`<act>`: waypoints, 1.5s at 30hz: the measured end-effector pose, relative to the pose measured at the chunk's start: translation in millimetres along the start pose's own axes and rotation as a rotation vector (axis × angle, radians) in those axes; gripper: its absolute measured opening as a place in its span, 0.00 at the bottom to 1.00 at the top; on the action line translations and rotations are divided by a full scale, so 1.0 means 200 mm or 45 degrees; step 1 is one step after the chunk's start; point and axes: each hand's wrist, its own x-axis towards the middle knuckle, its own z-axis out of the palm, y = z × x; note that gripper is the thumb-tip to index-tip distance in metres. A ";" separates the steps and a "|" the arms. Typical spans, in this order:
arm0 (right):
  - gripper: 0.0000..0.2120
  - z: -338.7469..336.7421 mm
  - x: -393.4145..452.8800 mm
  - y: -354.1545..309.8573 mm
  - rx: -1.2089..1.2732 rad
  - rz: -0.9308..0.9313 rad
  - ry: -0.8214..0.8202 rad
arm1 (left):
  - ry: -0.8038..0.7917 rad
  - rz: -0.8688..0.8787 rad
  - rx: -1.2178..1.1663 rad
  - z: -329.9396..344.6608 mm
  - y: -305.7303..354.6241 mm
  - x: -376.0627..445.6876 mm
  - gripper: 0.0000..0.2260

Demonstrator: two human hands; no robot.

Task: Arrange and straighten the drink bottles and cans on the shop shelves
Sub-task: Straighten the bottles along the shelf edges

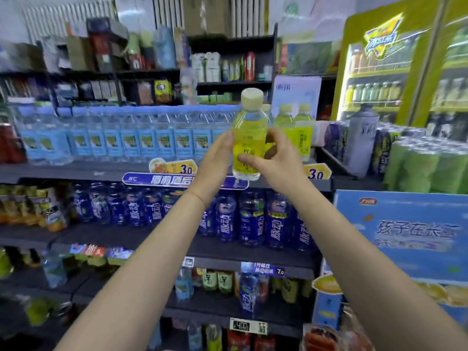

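Both your bare forearms reach up and forward from the bottom of the view, drawing closer toward the hands; your left hand (215, 160) is raised with the palm turned inward, fingers fairly straight and close together, their tips pressed against the side of the bottle (249, 138); a thin red thread circles your left wrist; your right hand (276, 160) sits opposite at the same height, thumb laid across the front of the bottle and fingers curled round its far side; the two hands nearly meet.
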 end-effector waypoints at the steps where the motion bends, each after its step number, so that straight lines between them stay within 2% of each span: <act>1: 0.23 -0.03 0.05 0.03 -0.032 0.010 0.085 | 0.004 -0.025 0.034 0.04 -0.03 0.04 0.19; 2: 0.25 -0.06 0.10 0.06 -0.059 0.015 0.160 | -0.006 -0.058 0.087 0.08 -0.06 0.09 0.23; 4: 0.27 -0.13 0.19 0.11 -0.130 0.047 0.262 | -0.081 -0.087 0.197 0.15 -0.13 0.15 0.23; 7: 0.24 -0.25 0.29 0.17 -0.232 0.066 0.325 | -0.210 -0.069 0.445 0.26 -0.23 0.25 0.22; 10: 0.22 -0.35 0.38 0.26 -0.336 0.159 0.322 | -0.258 -0.037 0.638 0.36 -0.28 0.35 0.31; 12: 0.20 -0.40 0.42 0.33 -0.412 0.231 0.297 | -0.275 -0.027 0.650 0.40 -0.29 0.40 0.34; 15: 0.18 -0.44 0.46 0.44 -0.475 0.327 0.227 | -0.283 -0.044 0.579 0.46 -0.32 0.42 0.27; 19: 0.23 -0.44 0.52 0.57 -0.535 0.485 0.107 | -0.275 -0.069 0.655 0.50 -0.36 0.44 0.25; 23: 0.24 -0.43 0.55 0.64 -0.541 0.581 0.064 | -0.276 -0.136 0.552 0.50 -0.38 0.49 0.24; 30: 0.15 -0.43 0.58 0.66 -0.510 0.563 0.026 | -0.284 -0.124 0.712 0.51 -0.42 0.51 0.27; 35: 0.22 -0.42 0.59 0.68 -0.560 0.599 0.051 | -0.277 -0.125 0.795 0.51 -0.42 0.50 0.30; 38: 0.26 -0.41 0.55 0.64 -0.622 0.591 0.095 | -0.276 -0.119 0.794 0.51 -0.41 0.49 0.27; 40: 0.24 -0.41 0.49 0.56 -0.782 0.452 0.242 | -0.209 -0.080 0.734 0.51 -0.39 0.46 0.22; 42: 0.19 -0.39 0.43 0.47 -0.810 0.188 0.399 | -0.016 0.038 0.638 0.50 -0.38 0.41 0.15; 44: 0.10 -0.35 0.37 0.39 -0.606 -0.027 0.394 | 0.268 0.158 0.593 0.45 -0.36 0.30 0.08; 45: 0.06 -0.32 0.33 0.35 -0.477 -0.055 0.298 | 0.370 0.185 0.590 0.42 -0.37 0.24 0.07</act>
